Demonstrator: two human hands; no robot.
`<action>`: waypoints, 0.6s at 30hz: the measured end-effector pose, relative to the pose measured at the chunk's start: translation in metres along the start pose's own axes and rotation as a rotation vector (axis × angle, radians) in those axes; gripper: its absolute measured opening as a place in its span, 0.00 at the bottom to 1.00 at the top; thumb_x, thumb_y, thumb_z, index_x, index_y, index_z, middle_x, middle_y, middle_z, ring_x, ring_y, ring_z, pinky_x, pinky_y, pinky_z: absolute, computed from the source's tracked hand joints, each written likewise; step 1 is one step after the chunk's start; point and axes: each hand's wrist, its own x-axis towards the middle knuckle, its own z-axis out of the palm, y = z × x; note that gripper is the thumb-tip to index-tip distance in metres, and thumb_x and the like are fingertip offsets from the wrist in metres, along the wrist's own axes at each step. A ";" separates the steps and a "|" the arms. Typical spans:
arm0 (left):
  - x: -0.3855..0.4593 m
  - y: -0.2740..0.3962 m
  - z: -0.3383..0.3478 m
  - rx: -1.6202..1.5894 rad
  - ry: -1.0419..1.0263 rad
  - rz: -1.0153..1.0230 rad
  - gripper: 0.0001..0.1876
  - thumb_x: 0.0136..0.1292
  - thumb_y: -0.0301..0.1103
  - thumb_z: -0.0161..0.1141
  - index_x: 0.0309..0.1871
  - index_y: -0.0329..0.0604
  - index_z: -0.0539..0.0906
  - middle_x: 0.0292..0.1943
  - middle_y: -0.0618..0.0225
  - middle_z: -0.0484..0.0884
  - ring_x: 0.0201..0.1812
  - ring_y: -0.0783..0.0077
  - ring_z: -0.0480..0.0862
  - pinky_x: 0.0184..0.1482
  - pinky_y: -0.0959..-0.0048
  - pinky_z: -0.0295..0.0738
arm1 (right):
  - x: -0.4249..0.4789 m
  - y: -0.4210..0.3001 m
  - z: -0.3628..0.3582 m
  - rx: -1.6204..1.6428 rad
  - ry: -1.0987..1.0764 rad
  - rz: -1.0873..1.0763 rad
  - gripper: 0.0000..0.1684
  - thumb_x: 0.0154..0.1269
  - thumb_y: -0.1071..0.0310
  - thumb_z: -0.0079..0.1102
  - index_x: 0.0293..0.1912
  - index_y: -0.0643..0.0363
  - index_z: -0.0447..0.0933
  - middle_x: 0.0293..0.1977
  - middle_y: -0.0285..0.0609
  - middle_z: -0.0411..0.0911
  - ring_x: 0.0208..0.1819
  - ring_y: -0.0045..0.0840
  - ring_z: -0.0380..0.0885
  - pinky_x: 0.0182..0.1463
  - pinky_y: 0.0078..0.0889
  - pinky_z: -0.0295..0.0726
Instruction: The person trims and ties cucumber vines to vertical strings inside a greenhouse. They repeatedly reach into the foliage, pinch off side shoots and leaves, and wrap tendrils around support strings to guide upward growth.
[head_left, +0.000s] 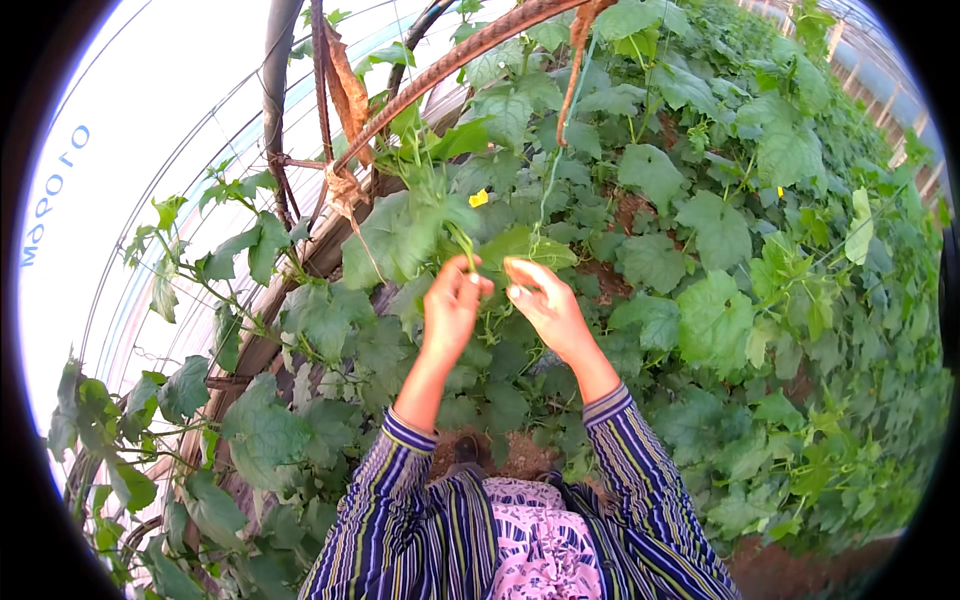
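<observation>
My left hand (454, 296) pinches a green vine stem (461, 241) between thumb and fingers, just below a blurred cluster of leaves. Close by on the right, my right hand (541, 300) is raised with thumb and fingers curved towards each other; a gap shows between them, and I see nothing held there. A large green leaf (544, 253) lies right behind its fingertips. Above that leaf hangs a thin blue-green string (553, 180). A yellow flower (478, 198) shows above my left hand among the leaves.
A rusty metal bar (457, 60) arches overhead, with dry fibre (343, 189) tied at its lower end. Upright poles (276, 97) and plastic sheeting (150, 97) stand at the left. Dense leafy vines (716, 315) fill the right side. Brown soil (525, 454) shows near my feet.
</observation>
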 end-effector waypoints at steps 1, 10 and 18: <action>-0.010 -0.003 0.011 0.081 0.043 0.035 0.11 0.65 0.30 0.51 0.47 0.37 0.75 0.27 0.65 0.81 0.28 0.78 0.78 0.31 0.77 0.71 | 0.009 -0.004 0.003 -0.019 -0.028 0.007 0.24 0.61 0.64 0.57 0.56 0.61 0.69 0.45 0.46 0.75 0.52 0.27 0.73 0.48 0.26 0.74; 0.002 0.020 0.002 0.254 -0.083 0.214 0.10 0.61 0.35 0.56 0.36 0.36 0.78 0.26 0.61 0.78 0.23 0.74 0.75 0.28 0.72 0.70 | 0.058 -0.045 0.017 0.153 0.039 0.131 0.11 0.67 0.65 0.49 0.39 0.63 0.73 0.31 0.35 0.75 0.31 0.17 0.74 0.33 0.19 0.74; 0.041 0.008 -0.012 0.433 0.112 0.341 0.18 0.60 0.39 0.57 0.48 0.36 0.72 0.37 0.55 0.78 0.40 0.61 0.78 0.42 0.66 0.71 | 0.056 -0.076 -0.014 0.118 -0.035 0.186 0.10 0.67 0.63 0.49 0.39 0.59 0.74 0.25 0.29 0.72 0.28 0.11 0.71 0.28 0.15 0.66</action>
